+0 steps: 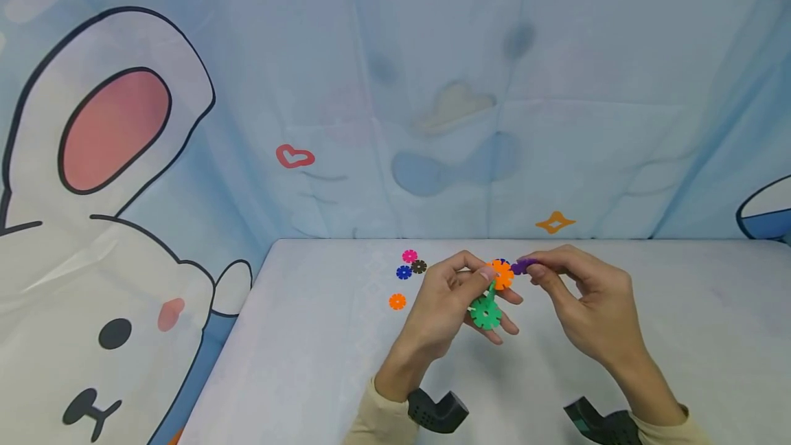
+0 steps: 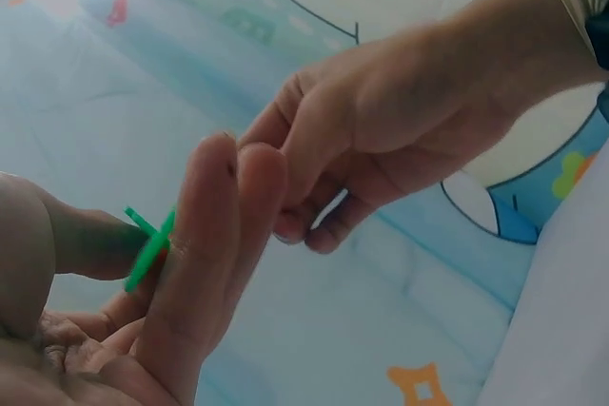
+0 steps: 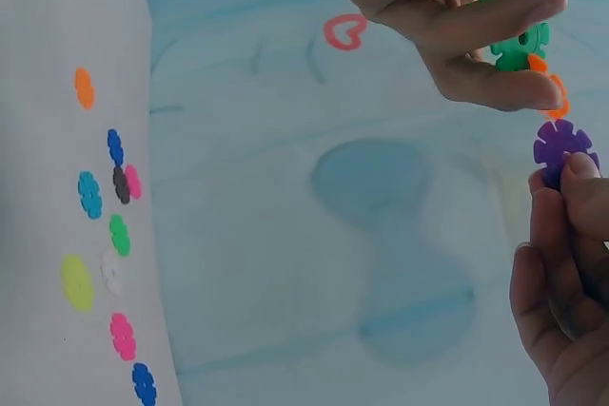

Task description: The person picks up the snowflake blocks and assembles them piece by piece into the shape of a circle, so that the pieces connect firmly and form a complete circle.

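Linked piece: a held orange disc joined to two green discs, the nearer one facing up, the other clearer from the right wrist.
Left grip: thumb and forefinger of the left hand pinch the linked piece around its orange-green join; the orange end shows right of the thumb tip, the green end on the near side, and the remaining fingers reach out beneath.
Right grip: thumb and fingertips of the right hand pinch the purple disc by one side, its notched far side left exposed.
Purple to orange: edge beside edge, between the two hands; whether they interlock, I cannot tell.
Loose discs: left of the left hand, on the far part of the bench, a pink disc, blue disc and dark disc cluster closely; a loose orange disc lies nearer, apart from them.
Backdrop: a printed blue cloth hangs beyond the far edge.
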{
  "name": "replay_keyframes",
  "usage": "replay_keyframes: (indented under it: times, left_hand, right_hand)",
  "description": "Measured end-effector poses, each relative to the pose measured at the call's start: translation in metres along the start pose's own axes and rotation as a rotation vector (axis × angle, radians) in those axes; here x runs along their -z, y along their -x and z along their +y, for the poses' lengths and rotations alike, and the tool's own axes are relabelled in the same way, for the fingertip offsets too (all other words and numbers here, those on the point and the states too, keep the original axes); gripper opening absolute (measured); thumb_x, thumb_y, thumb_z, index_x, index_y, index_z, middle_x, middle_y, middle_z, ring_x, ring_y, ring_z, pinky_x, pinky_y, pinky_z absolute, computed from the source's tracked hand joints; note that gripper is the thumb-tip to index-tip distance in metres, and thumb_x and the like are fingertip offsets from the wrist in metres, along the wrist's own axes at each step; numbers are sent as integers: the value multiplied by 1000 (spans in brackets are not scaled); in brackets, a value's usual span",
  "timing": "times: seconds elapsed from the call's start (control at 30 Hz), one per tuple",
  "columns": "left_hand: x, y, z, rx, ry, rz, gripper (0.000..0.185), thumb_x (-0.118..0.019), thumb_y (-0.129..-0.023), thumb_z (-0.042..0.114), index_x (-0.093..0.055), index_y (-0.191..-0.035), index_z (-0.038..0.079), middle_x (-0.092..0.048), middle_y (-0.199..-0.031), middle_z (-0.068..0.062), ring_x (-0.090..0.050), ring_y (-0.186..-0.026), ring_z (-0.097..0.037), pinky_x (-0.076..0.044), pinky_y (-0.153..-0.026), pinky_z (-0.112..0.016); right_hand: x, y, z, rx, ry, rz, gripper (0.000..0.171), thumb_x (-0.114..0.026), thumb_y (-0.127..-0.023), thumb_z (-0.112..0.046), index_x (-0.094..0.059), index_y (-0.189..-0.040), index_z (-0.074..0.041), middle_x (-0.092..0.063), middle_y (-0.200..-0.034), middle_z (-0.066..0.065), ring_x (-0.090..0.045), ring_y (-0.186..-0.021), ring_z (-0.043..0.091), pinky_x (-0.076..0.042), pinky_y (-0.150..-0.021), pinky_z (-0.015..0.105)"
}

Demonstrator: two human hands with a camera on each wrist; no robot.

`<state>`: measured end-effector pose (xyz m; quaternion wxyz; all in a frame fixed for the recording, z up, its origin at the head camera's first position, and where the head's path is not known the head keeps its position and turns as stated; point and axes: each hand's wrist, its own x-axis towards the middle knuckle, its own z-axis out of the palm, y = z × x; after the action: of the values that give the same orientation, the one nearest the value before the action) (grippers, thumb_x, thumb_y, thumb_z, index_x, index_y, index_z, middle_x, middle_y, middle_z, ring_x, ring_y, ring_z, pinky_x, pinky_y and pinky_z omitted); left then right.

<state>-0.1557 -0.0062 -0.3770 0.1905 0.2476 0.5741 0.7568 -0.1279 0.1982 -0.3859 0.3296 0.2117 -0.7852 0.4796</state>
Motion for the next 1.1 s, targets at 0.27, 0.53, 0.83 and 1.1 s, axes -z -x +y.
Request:
replay_keyframes:
  times: [0.27,0.53,0.83,1.1]
  left_hand:
    - [0,2,3,-8,-51,-11,22,-52,-112,15,-52,-102,-5,-69,-108,-45,-74,-73,-56,-63,-53,-34]
    - [3,3,4,11,-29,-38,18,-50,-111,12,-54,-103,-4,-67,-110,-47,-79,-66,-33,-63,-52,-32]
    - [0,3,3,21,-32,-29,19,-50,-112,13,-53,-102,-3,-68,-108,-47,-75,-71,-52,-64,-54,-33]
    - [1,4,6,45,-93,-38,20,-46,-114,11,-51,-101,-3,-70,-108,-44,-68,-78,-66,-65,-55,-35]
  right_hand:
    - [-1,-1,-2,122,117,72,18,-81,-84,12,-80,-96,-1,-79,-89,8,-68,-88,-9,-52,-87,5]
    - [-2,0,-7,94,72,65,30,-78,-79,22,-80,-98,-2,-77,-89,7,-67,-81,-4,-54,-84,6]
    - [-4,1,-5,136,170,78,23,-80,-82,14,-81,-96,-5,-77,-86,3,-65,-79,-7,-51,-80,5]
    - [-14,2,-2,145,177,106,40,-78,-69,27,-81,-90,-6,-74,-79,1,-59,-73,-5,-49,-69,8]
